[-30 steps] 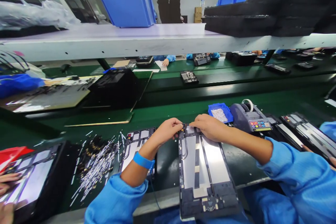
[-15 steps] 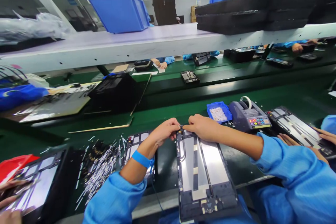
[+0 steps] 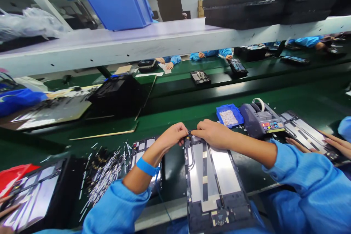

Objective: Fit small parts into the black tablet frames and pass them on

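Both arms reach up from the bottom of the frame toward its centre, in blue sleeves. The left hand [image 3: 172,137] and right hand [image 3: 212,133] meet fingertip to fingertip, fingers curled in a pinching grip. A blue band circles the left wrist.

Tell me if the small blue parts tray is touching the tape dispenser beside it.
Cannot tell. In the head view the blue parts tray sits right against the left side of the tape dispenser, their edges meeting with no green belt visible between, but contact is not plain.
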The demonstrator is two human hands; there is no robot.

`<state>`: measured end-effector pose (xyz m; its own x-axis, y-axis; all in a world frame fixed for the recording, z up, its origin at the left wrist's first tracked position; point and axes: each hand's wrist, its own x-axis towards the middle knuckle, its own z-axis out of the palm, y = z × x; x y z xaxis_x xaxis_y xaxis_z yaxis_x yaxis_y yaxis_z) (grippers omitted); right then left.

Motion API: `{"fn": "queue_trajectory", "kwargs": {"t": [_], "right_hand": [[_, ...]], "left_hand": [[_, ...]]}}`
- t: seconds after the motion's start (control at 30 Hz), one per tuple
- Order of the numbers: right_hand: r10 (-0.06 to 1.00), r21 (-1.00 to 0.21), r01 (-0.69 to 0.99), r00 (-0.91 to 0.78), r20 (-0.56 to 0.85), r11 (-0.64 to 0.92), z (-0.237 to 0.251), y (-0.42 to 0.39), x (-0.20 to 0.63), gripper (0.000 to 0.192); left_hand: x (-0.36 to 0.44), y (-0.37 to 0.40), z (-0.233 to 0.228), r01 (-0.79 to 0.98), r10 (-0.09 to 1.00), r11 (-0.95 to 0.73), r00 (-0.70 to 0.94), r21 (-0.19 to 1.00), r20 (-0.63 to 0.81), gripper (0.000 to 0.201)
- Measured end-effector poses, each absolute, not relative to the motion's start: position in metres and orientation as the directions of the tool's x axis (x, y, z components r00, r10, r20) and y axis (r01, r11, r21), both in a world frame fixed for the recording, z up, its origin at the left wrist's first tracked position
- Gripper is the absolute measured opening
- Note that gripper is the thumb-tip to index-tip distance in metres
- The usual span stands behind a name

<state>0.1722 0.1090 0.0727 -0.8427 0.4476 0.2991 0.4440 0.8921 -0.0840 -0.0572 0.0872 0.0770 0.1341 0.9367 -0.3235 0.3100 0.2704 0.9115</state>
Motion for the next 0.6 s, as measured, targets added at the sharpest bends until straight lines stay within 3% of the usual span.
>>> {"fn": "queue_trajectory", "kwargs": {"t": [0.1, 0.2, 0.3, 0.4, 0.5, 0.6], "right_hand": [[0.473, -0.239, 0.412, -0.691, 0.547, 0.879, 0.081, 0.106, 0.192, 0.035], [0.607, -0.446, 0.433, -0.379, 0.699, 0.784, 0.090, 0.091, 0.230, 0.032], [0.792, -0.709, 0.460, 0.019, 0.610, 0.535, 0.076, 0.071, 0.274, 0.025], [0.823, -0.876, 0.394, 0.374, 0.428, 0.277, 0.041, 0.055, 0.319, 0.035], [0.855, -0.848, 0.514, 0.372, 0.360, 0.133, 0.012, 0.040, 0.366, 0.054], [0.937, -0.754, 0.644, 0.171, 0.305, 0.127, 0.012, 0.019, 0.406, 0.055]], "left_hand": [[-0.058, 0.085, 0.080, 0.294, 0.927, 0.310, 0.117, 0.904, -0.356, 0.013], [-0.058, 0.086, 0.083, 0.287, 0.907, 0.362, 0.109, 0.887, -0.406, 0.021], [-0.059, 0.090, 0.082, 0.342, 0.935, 0.276, 0.122, 0.898, -0.334, 0.028], [-0.060, 0.096, 0.079, 0.399, 0.960, 0.176, 0.131, 0.900, -0.246, 0.036], [-0.061, 0.103, 0.076, 0.427, 0.960, 0.176, 0.126, 0.887, -0.252, 0.039], [-0.058, 0.102, 0.081, 0.438, 0.955, 0.183, 0.132, 0.880, -0.265, 0.039]]}}
